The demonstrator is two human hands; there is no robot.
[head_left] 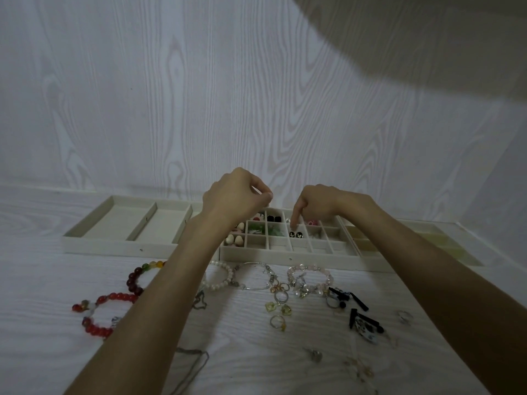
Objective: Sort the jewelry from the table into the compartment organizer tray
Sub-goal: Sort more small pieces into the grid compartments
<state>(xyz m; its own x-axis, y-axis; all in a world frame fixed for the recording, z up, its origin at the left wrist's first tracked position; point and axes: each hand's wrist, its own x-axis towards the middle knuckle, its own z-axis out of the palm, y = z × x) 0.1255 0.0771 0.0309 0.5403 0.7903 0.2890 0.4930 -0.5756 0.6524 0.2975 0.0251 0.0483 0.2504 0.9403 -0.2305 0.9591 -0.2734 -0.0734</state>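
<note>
Against white woodgrain wall (142, 95): tray (285, 256); left hand (233, 198) pinching, contents unclear; right hand (319, 203) curled, pointing.

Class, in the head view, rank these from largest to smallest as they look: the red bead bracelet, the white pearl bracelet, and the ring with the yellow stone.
1. Red bead bracelet, though it lies nearer the camera, and an arm hides parts of both bracelets.
2. White pearl bracelet.
3. Ring with the yellow stone, clearly smallest.

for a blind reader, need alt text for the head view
Both hands reach over a small-compartment organizer tray: the left hand pinches something tiny, the right hand points a finger down into a compartment. Beaded bracelets and rings lie on the table.
</note>
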